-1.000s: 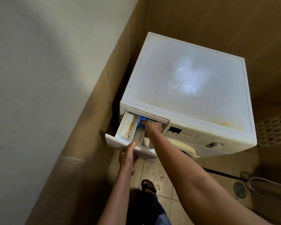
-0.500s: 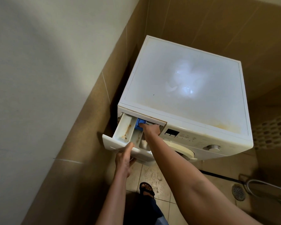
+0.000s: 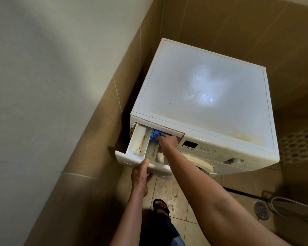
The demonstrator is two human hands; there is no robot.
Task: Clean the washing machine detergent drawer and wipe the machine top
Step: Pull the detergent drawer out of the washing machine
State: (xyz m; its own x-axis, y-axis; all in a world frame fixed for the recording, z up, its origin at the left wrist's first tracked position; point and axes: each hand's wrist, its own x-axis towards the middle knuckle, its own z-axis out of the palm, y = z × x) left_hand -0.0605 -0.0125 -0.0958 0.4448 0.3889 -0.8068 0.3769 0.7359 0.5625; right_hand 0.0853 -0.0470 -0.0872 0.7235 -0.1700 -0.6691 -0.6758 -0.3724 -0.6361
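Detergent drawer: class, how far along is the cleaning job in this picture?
Done: the detergent drawer is pulled out. In hand: the left hand grips its front while the right hand reaches onto the blue insert. Left: rusty stains in the drawer's left compartment and brown marks on the machine top; neither looks wiped.

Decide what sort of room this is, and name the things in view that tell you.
Probably a bathroom or wet laundry corner. A front-loading washing machine stands against tiled walls, and the tiled floor has a floor drain with a metal hose lying beside it.
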